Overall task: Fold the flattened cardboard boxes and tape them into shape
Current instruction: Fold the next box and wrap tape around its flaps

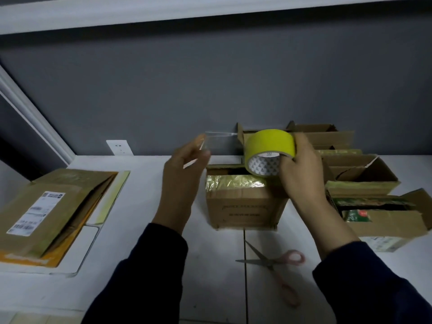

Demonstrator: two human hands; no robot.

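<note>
Head view. White surface (pixel 140 242) fills the lower frame. Stack of flattened boxes (pixel 46 213) lies at 9 o'clock, with a printed label (pixel 35 211) on top. Group of open boxes (pixel 360 176) sits at 3 o'clock, the far ones against the grey wall (pixel 210 78). Folded box (pixel 243 202) stands at centre, yellowish tape across its top edge, just below both hands. Right hand (pixel 301 169) is at 2 o'clock of that box, fingers curled round the tape roll (pixel 268 143), which is held in the air above the box. Left hand (pixel 184 174) is at 10 o'clock of the box, blurred, fingertips pinching the end of a clear tape strip (pixel 219 136) stretched from the roll. Scissors (pixel 273 265) lie at 6 o'clock, blades apart, on the surface.
</note>
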